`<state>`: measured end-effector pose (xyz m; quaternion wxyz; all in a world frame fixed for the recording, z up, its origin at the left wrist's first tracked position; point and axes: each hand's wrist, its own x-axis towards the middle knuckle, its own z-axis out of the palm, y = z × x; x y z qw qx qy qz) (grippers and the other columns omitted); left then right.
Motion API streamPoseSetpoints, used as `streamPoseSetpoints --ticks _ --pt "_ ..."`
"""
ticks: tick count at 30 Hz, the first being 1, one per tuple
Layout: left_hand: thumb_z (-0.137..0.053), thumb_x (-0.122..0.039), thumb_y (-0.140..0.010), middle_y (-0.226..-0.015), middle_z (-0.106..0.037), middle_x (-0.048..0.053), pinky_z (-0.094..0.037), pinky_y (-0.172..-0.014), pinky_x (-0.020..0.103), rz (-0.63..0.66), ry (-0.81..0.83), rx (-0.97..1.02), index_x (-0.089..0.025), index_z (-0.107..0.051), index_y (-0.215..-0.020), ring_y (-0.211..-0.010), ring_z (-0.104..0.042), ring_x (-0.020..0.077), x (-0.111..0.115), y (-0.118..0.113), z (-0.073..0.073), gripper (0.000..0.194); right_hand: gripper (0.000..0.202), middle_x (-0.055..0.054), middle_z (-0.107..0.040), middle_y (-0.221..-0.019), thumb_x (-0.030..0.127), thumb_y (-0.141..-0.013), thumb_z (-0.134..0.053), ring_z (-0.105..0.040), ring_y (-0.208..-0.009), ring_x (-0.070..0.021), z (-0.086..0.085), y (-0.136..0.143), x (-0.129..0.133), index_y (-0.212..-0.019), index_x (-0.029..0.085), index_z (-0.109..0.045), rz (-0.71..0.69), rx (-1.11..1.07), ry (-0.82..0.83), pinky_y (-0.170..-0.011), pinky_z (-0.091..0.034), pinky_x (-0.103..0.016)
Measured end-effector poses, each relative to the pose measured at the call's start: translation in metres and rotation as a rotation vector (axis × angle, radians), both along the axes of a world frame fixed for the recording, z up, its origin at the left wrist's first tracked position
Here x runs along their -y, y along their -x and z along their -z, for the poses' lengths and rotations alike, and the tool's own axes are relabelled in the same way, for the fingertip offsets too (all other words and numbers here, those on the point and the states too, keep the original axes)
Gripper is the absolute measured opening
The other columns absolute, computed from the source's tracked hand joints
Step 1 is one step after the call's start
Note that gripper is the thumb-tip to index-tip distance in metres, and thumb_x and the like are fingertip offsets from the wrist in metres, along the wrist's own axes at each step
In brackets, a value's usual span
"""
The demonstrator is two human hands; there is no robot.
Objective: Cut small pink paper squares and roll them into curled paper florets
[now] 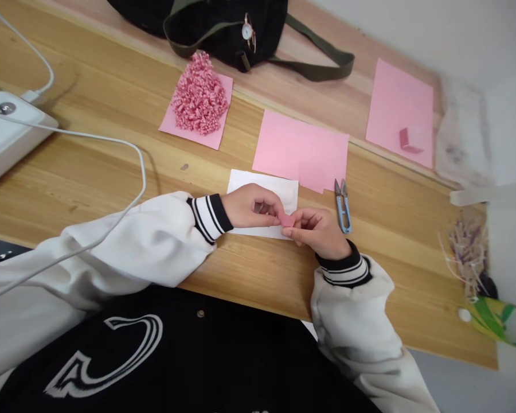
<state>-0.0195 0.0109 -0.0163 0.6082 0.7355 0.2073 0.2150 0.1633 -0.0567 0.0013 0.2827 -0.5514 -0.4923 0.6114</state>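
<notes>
Between my two hands is a small piece of pink paper [287, 220]. My left hand [254, 207] pinches its left side with thumb and fingers. On its right side, my right hand [318, 230] grips it the same way. Both hands are over a white sheet of paper [262, 179] lying on the wooden table, and they hide part of it. Just right of my right hand lie blue thread snips [343, 205], blades pointing away from me. Beyond the white sheet is a larger pink sheet [301, 146] with a notched near edge.
A pile of pink curled strips [201, 94] rests on pink paper at the back. Behind it are a black bag [223, 34] and a watch [247, 31]. Another pink sheet [399, 103] lies at the far right. A white power bank [8, 132] and its cable [144, 166] are at left.
</notes>
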Motion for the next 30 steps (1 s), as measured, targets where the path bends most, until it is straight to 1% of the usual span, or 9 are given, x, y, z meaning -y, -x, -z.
streamPoseSetpoints --ticks 3,6,14,18,25,30 --pt "-0.062 -0.022 -0.07 -0.063 -0.06 0.002 -0.042 -0.051 0.02 -0.021 0.053 0.007 -0.01 -0.065 -0.076 -0.053 -0.05 0.0074 0.0008 0.0001 -0.001 0.014 0.024 0.007 -0.048 -0.044 0.03 -0.056 -0.075 -0.037 -0.039 -0.0037 -0.0004 -0.0003 -0.0006 -0.069 0.015 -0.06 -0.012 -0.028 0.004 -0.039 -0.027 -0.019" --pt "-0.062 -0.021 -0.07 -0.061 -0.059 0.001 -0.041 -0.051 0.02 -0.031 0.076 0.011 -0.01 -0.064 -0.074 -0.052 -0.049 0.0072 0.001 -0.0001 -0.0013 0.013 0.022 0.008 -0.046 -0.043 0.029 -0.058 -0.074 -0.036 -0.039 -0.0038 -0.0005 -0.0005 -0.0009 -0.069 0.016 -0.06 -0.009 -0.034 0.0 -0.04 -0.027 -0.02" --pt "-0.062 -0.022 -0.07 -0.06 -0.058 0.001 -0.04 -0.05 0.019 -0.038 0.07 0.015 -0.01 -0.063 -0.074 -0.052 -0.049 0.0067 0.0015 -0.0007 -0.0007 0.013 0.018 0.007 -0.047 -0.041 0.031 -0.063 -0.07 -0.035 -0.038 -0.0042 -0.0006 0.0001 0.0 -0.068 0.016 -0.061 0.014 0.012 -0.079 -0.039 -0.027 -0.021" --pt "-0.062 -0.022 -0.07 -0.059 -0.058 0.0 -0.04 -0.049 0.019 -0.038 0.062 0.007 -0.01 -0.063 -0.073 -0.051 -0.048 0.0065 0.0016 -0.0008 -0.0009 0.013 0.018 0.007 -0.046 -0.04 0.033 -0.066 -0.068 -0.035 -0.037 -0.0046 0.0007 -0.0003 0.0005 -0.069 0.016 -0.062 0.022 0.041 -0.09 -0.039 -0.025 -0.021" --pt "-0.061 -0.022 -0.07 -0.06 -0.058 0.001 -0.041 -0.049 0.019 -0.039 0.05 0.014 -0.011 -0.064 -0.074 -0.052 -0.049 0.0069 0.0014 -0.0006 -0.0009 0.012 0.019 0.007 -0.046 -0.04 0.034 -0.064 -0.069 -0.035 -0.038 -0.0047 -0.0002 0.0002 0.0001 -0.067 0.016 -0.061 0.018 0.046 -0.094 -0.039 -0.026 -0.021" --pt "-0.061 -0.021 -0.071 -0.058 -0.057 0.001 -0.041 -0.049 0.019 -0.045 0.051 0.005 -0.01 -0.064 -0.076 -0.051 -0.048 0.007 0.0019 -0.0008 -0.0013 0.013 0.019 0.006 -0.045 -0.042 0.034 -0.063 -0.069 -0.035 -0.039 -0.0047 0.0003 -0.0008 0.0004 -0.066 0.017 -0.061 0.016 0.017 -0.063 -0.039 -0.025 -0.021"
